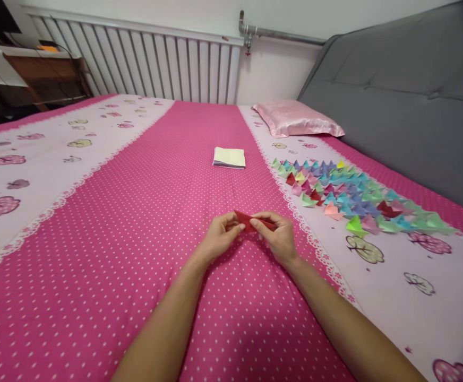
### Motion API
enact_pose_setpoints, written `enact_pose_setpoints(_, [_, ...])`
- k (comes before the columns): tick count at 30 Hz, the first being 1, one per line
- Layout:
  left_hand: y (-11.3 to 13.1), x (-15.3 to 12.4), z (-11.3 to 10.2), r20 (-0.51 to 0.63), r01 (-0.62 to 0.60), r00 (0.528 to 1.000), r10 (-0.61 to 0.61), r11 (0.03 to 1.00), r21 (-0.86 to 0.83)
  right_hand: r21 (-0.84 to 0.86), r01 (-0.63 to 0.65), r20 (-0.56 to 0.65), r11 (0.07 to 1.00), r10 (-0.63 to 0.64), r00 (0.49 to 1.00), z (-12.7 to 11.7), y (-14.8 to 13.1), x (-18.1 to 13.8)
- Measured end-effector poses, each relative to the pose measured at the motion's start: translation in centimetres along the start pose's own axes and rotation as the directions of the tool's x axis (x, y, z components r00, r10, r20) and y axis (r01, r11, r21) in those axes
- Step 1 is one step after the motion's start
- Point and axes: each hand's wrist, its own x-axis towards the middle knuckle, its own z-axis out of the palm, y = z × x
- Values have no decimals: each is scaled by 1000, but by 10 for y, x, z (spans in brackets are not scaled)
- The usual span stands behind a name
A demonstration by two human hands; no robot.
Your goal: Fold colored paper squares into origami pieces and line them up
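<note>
A small folded sheet of red paper (248,225) is held between my two hands, above the pink dotted bedspread (144,233). My left hand (222,233) pinches its left side between thumb and fingers. On the other side, my right hand (276,233) grips it with the thumb pressed on the near face. Fingers cover part of the paper, so its full shape is hidden. Farther out lies a stack of pale yellow paper sheets (229,157). To the right, rows of small folded paper boats (346,193) in many colours stand on the bedspread.
A shiny pink pillow (295,118) rests at the back right, beside a grey padded headboard (399,90). Behind the bed are a white radiator (147,58) and a pipe with a red valve (248,45). A wooden desk (44,69) stands at the back left.
</note>
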Motion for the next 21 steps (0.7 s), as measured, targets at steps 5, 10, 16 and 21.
enact_pose_setpoints(5, [6, 0, 2, -110, 43, 992, -55, 994, -103, 10, 37, 128, 999, -38, 991, 0, -4, -2])
enact_pose_setpoints(10, [8, 0, 1, -152, 7, 988, -32, 987, -164, 99, -24, 233, 995, 0, 972, -2, -4, -3])
enact_pose_setpoints(16, [9, 0, -1, -164, -9, 986, -21, 984, -178, 221, -133, 238, 966, 78, 968, -3, 2, -3])
enact_pose_setpoints(21, [10, -2, -2, -161, -12, 987, -19, 982, -189, 286, -209, 255, 935, 136, 957, -2, -2, -3])
